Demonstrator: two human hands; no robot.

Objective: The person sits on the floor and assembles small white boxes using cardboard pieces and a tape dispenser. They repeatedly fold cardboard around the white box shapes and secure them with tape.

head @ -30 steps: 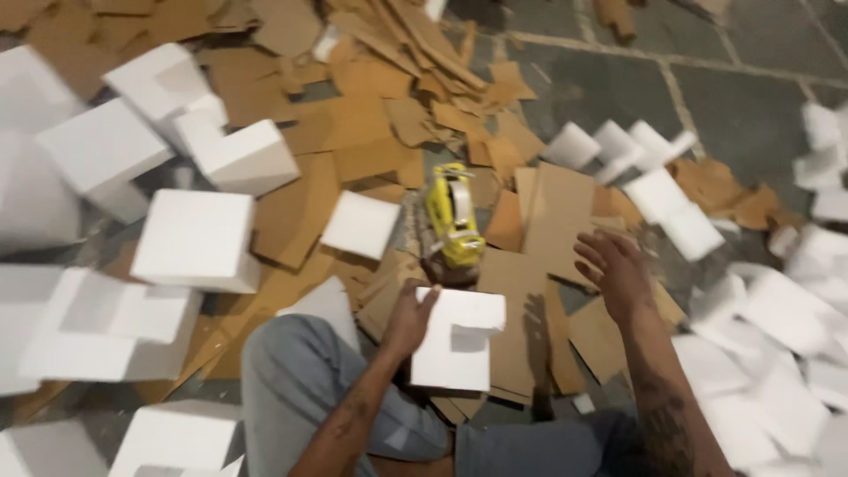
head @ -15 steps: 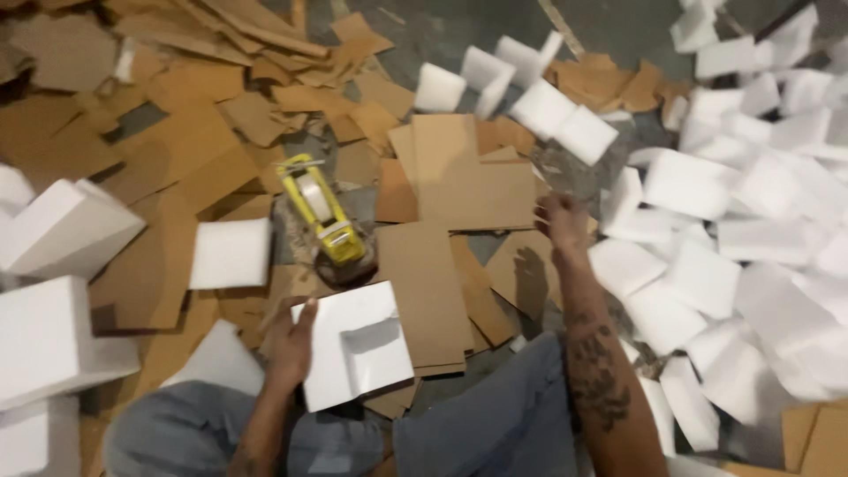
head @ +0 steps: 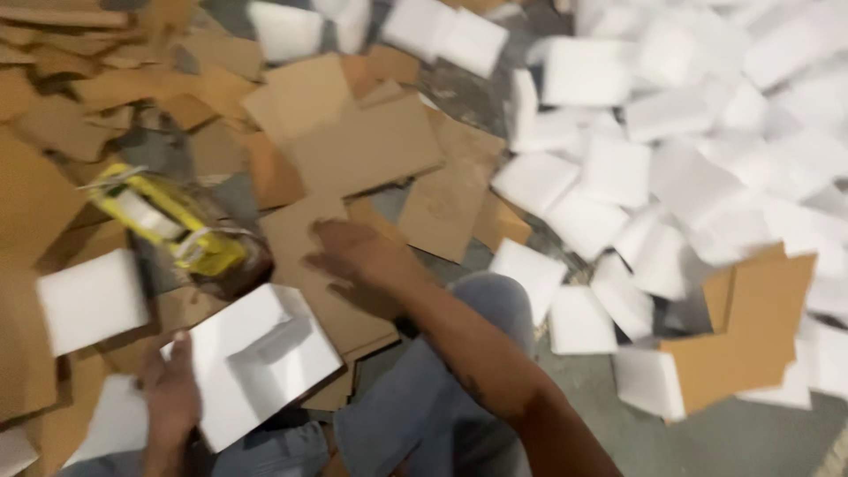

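Observation:
My left hand (head: 170, 397) grips the near edge of a white foam block with a moulded recess (head: 256, 358), held above my lap. My right hand (head: 358, 261) reaches out palm down over a flat brown cardboard piece (head: 305, 247) on the floor, fingers spread, holding nothing. A yellow tape dispenser (head: 172, 225) lies on the cardboard just left of my right hand. My knees in grey trousers (head: 424, 389) show at the bottom.
Brown cardboard sheets (head: 353, 141) cover the floor ahead and to the left. Several white foam blocks (head: 618, 168) are heaped at the right. A folded cardboard box piece (head: 751, 322) lies at the right. One more foam block (head: 88, 300) sits at the left.
The view has swung to the right, so the foam heap now fills the right side. My right hand has drawn in leftward to the cardboard near the tape dispenser. My left hand keeps the foam block.

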